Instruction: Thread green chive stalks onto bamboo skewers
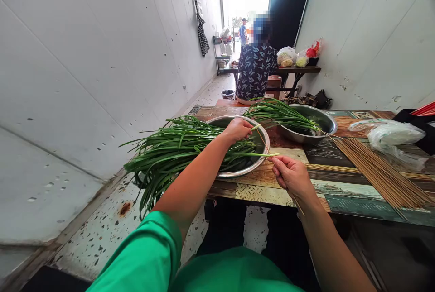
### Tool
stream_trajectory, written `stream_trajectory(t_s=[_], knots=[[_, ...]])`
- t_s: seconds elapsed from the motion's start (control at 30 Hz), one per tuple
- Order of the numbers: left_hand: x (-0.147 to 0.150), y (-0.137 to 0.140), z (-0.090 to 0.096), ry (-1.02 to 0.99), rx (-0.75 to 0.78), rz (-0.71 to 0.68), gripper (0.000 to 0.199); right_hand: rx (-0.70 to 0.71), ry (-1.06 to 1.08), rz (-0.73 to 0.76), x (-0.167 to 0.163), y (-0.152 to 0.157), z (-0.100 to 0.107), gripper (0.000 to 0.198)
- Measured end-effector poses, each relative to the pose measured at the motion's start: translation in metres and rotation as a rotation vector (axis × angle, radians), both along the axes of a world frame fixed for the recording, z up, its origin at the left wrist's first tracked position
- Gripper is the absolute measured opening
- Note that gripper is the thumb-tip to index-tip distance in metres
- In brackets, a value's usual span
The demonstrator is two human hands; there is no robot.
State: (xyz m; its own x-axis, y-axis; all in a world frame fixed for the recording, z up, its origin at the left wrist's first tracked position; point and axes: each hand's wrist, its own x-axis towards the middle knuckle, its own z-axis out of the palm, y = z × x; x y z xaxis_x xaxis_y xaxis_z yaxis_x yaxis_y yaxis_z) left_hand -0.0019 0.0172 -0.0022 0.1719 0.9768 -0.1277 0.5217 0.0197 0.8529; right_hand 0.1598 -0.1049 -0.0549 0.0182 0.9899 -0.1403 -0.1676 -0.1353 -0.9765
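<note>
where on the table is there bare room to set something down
Bare: the table between the right hand and the skewers; also a narrow strip between the near bowl and the front edge. Crowded: greens at left, skewers and plastic bag at right.

On our desk (258, 192) we have the near bowl (236, 174) with long leaves (170, 147) in it and over its left rim, a second bowl (297, 137) behind it to the right, and sticks (384, 174) and a plastic bag (396, 136) farther right.
</note>
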Motion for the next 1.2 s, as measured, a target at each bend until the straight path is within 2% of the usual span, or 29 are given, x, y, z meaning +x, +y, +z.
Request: stream_trajectory(t_s=[1.2], knots=[[-0.0015, -0.0014, 0.0000, 0.035, 0.051, 0.028, 0.027, 0.003, 0.007, 0.008, 0.0029, -0.0037, -0.0014, 0.046]])
